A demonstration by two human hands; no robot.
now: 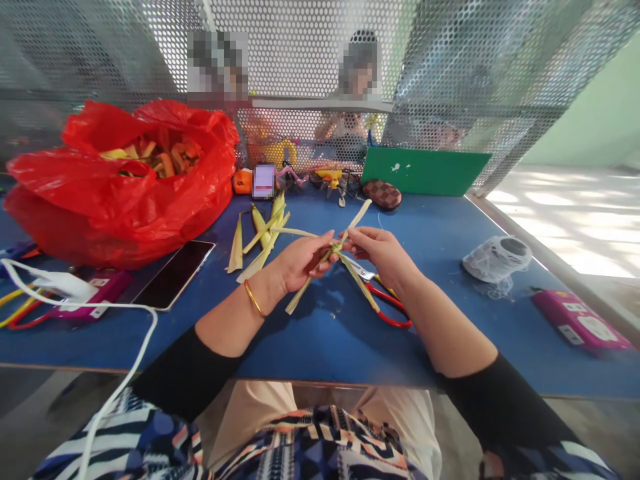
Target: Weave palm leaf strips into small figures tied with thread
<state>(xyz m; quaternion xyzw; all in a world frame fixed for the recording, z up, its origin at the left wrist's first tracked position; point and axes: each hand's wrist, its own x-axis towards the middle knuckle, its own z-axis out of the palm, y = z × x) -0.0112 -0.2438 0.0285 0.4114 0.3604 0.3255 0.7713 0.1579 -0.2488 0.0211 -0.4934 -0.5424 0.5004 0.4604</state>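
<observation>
Between nearly closed left hand [303, 260] and right hand [381, 249], pinches strips [337, 248] splaying mostly diagonally. Has table [295, 343] beneath, mesh [295, 40] beyond.

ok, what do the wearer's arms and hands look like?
Left hand and right hand are ungloved. A thin gold bangle circles the left wrist; none shows on the right. Plain black sleeves reach the forearms, under patterned sleeves in navy, white and peach.

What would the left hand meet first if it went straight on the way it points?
Past the leaf strips pinched in the left hand, most likely the fingertips of the right hand, just beside them; depth is hard to judge.
</observation>
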